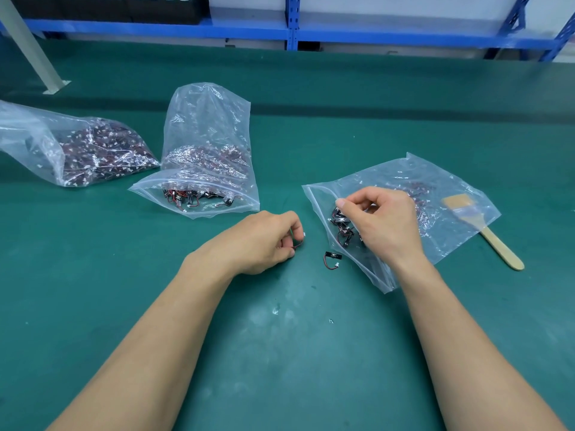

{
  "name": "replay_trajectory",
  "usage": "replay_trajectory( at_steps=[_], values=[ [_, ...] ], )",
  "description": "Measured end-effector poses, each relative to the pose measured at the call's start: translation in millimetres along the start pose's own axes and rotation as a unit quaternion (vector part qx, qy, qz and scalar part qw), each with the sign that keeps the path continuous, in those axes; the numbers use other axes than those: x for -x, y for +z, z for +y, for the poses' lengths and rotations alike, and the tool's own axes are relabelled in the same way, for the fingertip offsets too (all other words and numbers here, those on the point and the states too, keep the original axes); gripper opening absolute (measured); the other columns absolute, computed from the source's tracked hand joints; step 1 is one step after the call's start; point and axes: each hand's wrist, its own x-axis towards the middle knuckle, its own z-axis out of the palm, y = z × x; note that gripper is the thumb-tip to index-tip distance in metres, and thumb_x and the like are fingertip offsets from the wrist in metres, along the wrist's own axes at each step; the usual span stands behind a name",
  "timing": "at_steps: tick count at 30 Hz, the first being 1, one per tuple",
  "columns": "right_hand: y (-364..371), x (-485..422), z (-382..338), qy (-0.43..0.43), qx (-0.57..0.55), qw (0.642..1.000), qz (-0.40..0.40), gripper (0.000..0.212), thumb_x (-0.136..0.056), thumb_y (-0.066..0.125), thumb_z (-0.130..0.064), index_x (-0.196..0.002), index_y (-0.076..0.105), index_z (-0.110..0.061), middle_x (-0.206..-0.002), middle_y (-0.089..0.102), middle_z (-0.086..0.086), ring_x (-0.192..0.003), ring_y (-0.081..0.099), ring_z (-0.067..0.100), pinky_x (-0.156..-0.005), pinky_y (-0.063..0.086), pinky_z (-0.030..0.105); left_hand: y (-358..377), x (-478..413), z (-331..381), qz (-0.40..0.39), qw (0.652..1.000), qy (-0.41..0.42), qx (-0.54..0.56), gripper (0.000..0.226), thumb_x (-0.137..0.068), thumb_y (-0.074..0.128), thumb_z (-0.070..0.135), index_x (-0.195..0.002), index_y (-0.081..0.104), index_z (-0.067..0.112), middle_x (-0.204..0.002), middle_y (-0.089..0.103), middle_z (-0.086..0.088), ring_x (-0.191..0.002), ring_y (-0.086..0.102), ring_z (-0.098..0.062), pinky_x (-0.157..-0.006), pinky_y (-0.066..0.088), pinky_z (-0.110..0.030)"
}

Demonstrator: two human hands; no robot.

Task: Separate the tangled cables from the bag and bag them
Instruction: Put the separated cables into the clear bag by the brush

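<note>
A clear zip bag (451,194) lies flat at the right, with a clump of tangled black and red cables (342,227) near its open mouth. My right hand (382,222) rests over that mouth, fingers pinched on the clump. My left hand (264,241) sits just left of the bag, closed on one small cable with a red wire and a white plug (300,241). One loose cable (333,259) lies on the mat between my hands. A second small zip bag (199,197) holding separated cables lies at centre left.
Two large clear bags full of cables stand behind: one upright (208,141), one slumped at far left (77,150). A wooden-handled brush (485,231) lies partly under the right bag. Blue shelving (292,29) runs along the back of the green mat (280,337).
</note>
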Motion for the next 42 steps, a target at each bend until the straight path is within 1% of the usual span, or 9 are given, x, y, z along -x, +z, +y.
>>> replay_trajectory(
  at_steps=[3,11,16,20,26,31,36,38,42],
  values=[
    [0.2,0.1,0.1,-0.002,0.002,1.000,0.001,0.020,-0.082,0.080,-0.030,-0.064,0.070,-0.027,-0.055,0.059,-0.020,-0.047,0.047,0.001,-0.051,0.035,0.009,1.5,1.1,1.3,0.010,1.000,0.003,-0.008,0.020,-0.095,0.063,0.017,-0.099,0.051,0.033,-0.083,0.061,0.020,-0.075,0.054,0.005,-0.073,0.045,-0.024],
    [-0.7,-0.4,0.1,-0.006,0.008,1.000,0.003,0.017,-0.081,0.080,-0.032,-0.067,0.072,-0.027,-0.059,0.063,-0.019,-0.049,0.050,0.001,-0.053,0.036,0.010,19.2,-20.2,32.8,0.161,0.972,-0.009,0.172,0.022,-0.078,0.083,0.013,-0.078,0.066,0.026,-0.069,0.066,0.015,-0.061,0.061,0.002,-0.068,0.051,-0.017],
    [-0.6,-0.9,-0.2,-0.010,0.013,1.000,0.001,0.013,-0.080,0.078,-0.031,-0.068,0.073,-0.027,-0.060,0.064,-0.018,-0.050,0.050,0.002,-0.052,0.037,0.012,32.4,-47.3,54.9,0.240,0.936,-0.054,0.251,0.019,-0.072,0.087,0.018,-0.072,0.069,0.022,-0.067,0.072,0.012,-0.064,0.068,-0.002,-0.070,0.057,-0.027],
    [-2.4,-1.3,-0.7,-0.011,0.009,1.000,0.001,0.014,-0.081,0.078,-0.030,-0.068,0.073,-0.028,-0.060,0.064,-0.016,-0.050,0.051,0.002,-0.052,0.036,0.011,33.7,-48.4,51.4,0.263,0.935,-0.048,0.234,0.015,-0.073,0.087,0.031,-0.076,0.073,0.026,-0.074,0.074,0.016,-0.074,0.071,-0.004,-0.075,0.058,-0.037],
    [-1.8,-1.2,-2.5,-0.003,0.015,1.000,0.004,0.016,-0.082,0.079,-0.030,-0.068,0.073,-0.026,-0.060,0.064,-0.017,-0.049,0.050,0.001,-0.052,0.036,0.010,25.4,-31.3,36.1,0.258,0.949,0.025,0.178,0.003,-0.081,0.081,0.032,-0.083,0.078,0.032,-0.076,0.072,0.020,-0.075,0.064,-0.001,-0.078,0.053,-0.035],
    [-2.1,-0.9,-1.3,0.000,0.014,1.000,0.005,0.017,-0.082,0.079,-0.032,-0.067,0.073,-0.025,-0.059,0.063,-0.017,-0.048,0.049,0.001,-0.051,0.036,0.010,23.5,-19.6,30.9,0.163,0.986,0.037,0.013,0.018,-0.079,0.077,0.052,-0.087,0.077,0.035,-0.079,0.066,0.015,-0.082,0.051,-0.012,-0.079,0.049,-0.037],
    [-1.7,-1.0,-0.8,0.003,0.009,1.000,0.006,0.018,-0.081,0.079,-0.033,-0.066,0.072,-0.026,-0.058,0.063,-0.017,-0.047,0.048,0.001,-0.050,0.035,0.009,22.9,-18.1,32.1,0.104,0.993,0.033,-0.041,0.015,-0.084,0.075,0.045,-0.087,0.074,0.031,-0.078,0.059,0.015,-0.080,0.049,-0.009,-0.079,0.049,-0.037],
    [-2.2,-1.0,-0.2,0.002,0.010,1.000,0.008,0.018,-0.081,0.079,-0.033,-0.066,0.072,-0.027,-0.058,0.063,-0.017,-0.048,0.049,0.001,-0.051,0.036,0.009,22.2,-17.3,29.5,0.112,0.993,0.036,-0.017,0.011,-0.084,0.076,0.041,-0.081,0.072,0.031,-0.073,0.057,0.018,-0.073,0.051,-0.005,-0.076,0.050,-0.035],
    [-2.0,-1.5,-0.8,-0.002,0.014,1.000,0.006,0.017,-0.082,0.079,-0.033,-0.067,0.072,-0.027,-0.059,0.063,-0.018,-0.048,0.049,0.001,-0.052,0.036,0.009,23.1,-20.7,31.1,0.222,0.973,0.029,0.049,0.007,-0.084,0.076,0.036,-0.080,0.073,0.031,-0.072,0.060,0.016,-0.063,0.050,0.001,-0.070,0.048,-0.032]
  ],
)
